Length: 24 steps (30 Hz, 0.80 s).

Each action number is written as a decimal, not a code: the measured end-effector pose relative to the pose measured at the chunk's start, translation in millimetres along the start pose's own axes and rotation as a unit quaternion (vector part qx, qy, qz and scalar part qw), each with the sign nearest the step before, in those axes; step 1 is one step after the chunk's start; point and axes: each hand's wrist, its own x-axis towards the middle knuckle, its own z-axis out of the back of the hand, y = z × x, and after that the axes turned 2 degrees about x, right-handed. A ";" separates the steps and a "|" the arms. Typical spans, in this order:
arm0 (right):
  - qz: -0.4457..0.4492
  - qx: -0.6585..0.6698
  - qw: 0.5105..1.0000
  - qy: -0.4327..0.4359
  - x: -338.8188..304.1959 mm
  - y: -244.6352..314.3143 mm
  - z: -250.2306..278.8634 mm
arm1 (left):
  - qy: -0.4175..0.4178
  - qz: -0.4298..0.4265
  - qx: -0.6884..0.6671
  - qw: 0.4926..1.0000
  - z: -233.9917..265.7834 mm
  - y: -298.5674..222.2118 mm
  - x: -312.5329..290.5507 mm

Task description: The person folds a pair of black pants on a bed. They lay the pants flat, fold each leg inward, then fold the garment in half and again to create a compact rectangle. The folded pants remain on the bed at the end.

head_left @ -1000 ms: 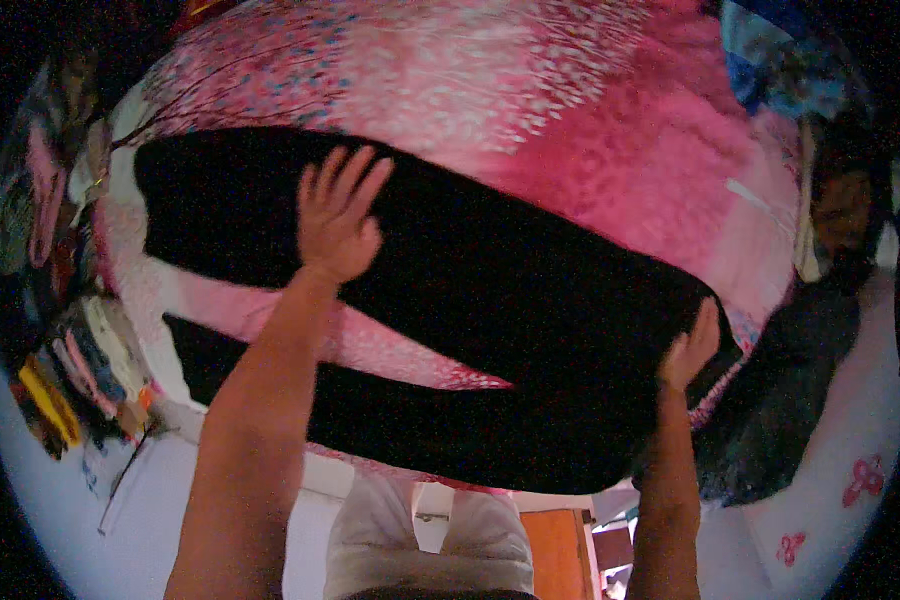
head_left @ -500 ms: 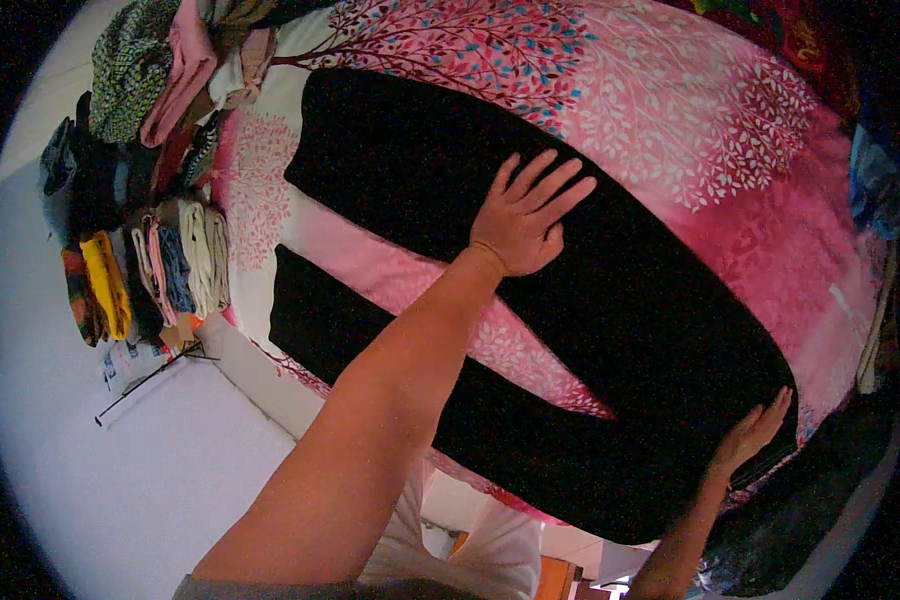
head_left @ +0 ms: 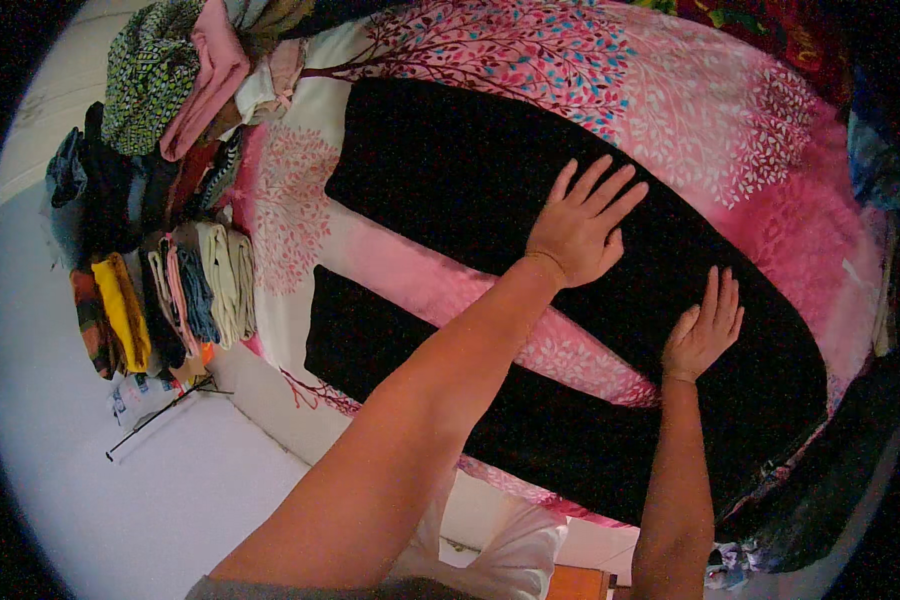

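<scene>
A pair of black trousers (head_left: 450, 150) lies spread flat, its waist end toward the right and its two legs pointing left. My left hand (head_left: 582, 225) rests flat on the far leg, fingers stretched out and slightly spread. Nearer the waist end, my right hand (head_left: 705, 325) lies on the black cloth with its fingers extended. Neither hand grips anything. Under the trousers is a pink and white bedsheet (head_left: 400, 258) printed with trees and leaves, showing in the gap between the legs.
Stacks of folded clothes stand along the left side, among them a yellow garment (head_left: 122, 310), a pink one (head_left: 208, 80) and cream ones (head_left: 225, 285). A dark heap of cloth (head_left: 830, 480) lies at the right. Blue fabric (head_left: 875, 160) sits at the far right edge.
My right hand has moved from the waist end, away from me and to the left, onto the trousers' upper part. My left hand still lies on the far leg. The whole view has shifted slightly.
</scene>
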 end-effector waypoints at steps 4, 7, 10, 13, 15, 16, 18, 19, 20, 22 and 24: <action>0.002 -0.004 1.000 -0.016 0.1 -0.7 -3.7 | 0.045 -0.040 -0.003 0.998 16.9 20.2 0.6; 0.001 -0.013 1.000 -0.018 -1.8 -2.2 -8.1 | 0.066 -0.040 0.040 0.996 43.6 59.8 -0.2; 0.002 -0.020 1.000 -0.017 -0.8 -4.3 -9.2 | 0.076 -0.008 0.133 0.988 86.5 123.7 -11.2; 0.003 -0.020 1.000 -0.019 0.4 -4.5 -12.2 | 0.053 0.043 0.214 0.974 119.8 188.6 -22.9; 0.000 -0.022 1.000 -0.017 -0.5 -5.2 -10.9 | 0.034 0.089 0.245 0.965 130.3 217.3 -23.8; 0.004 -0.020 1.000 -0.020 -0.4 -5.6 -10.7 | 0.022 0.097 0.272 0.957 132.2 230.6 -26.3; 0.009 -0.012 1.000 -0.024 0.0 -4.7 -11.9 | -0.006 0.096 0.268 0.959 130.9 251.0 -29.7; 0.008 -0.008 1.000 -0.022 -0.5 -3.9 -13.0 | -0.019 0.094 0.267 0.959 130.2 258.6 -31.3; 0.007 -0.009 1.000 -0.021 0.2 -5.1 -12.2 | -0.018 0.097 0.263 0.960 128.0 261.7 -30.4; 0.003 -0.005 1.000 -0.019 1.0 -5.6 -12.6 | -0.017 0.103 0.259 0.960 126.5 265.4 -29.3; -0.003 -0.001 1.000 -0.017 0.8 -7.2 -12.1 | 0.002 0.132 0.272 0.953 125.9 265.8 -25.1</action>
